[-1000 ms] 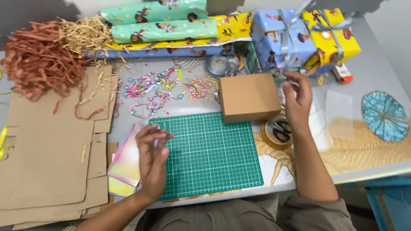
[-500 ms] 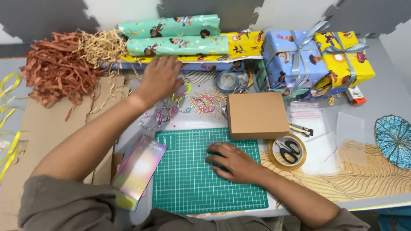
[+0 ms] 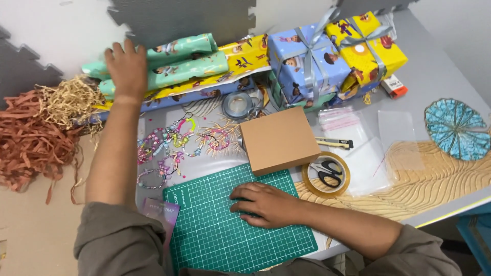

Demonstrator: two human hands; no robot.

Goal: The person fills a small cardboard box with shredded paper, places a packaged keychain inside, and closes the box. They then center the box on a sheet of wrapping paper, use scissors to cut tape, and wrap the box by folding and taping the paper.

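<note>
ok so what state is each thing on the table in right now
left hand: laid on the teal wrapping paper rolls
right hand: flat on the green cutting mat
brown box: closed
blue gift: wrapped, ribbon tied
yellow gift: wrapped, ribbon tied
scissors: closed, lying inside the tape roll

Bright, even light all over, soft and diffuse, with only faint shadows under the box [image 3: 280,140] at centre and the right hand [image 3: 263,203] at lower centre. Focus is crisp mid-frame; edges bow slightly, and the clear bags [image 3: 358,148] at right show mild sheen.
</note>
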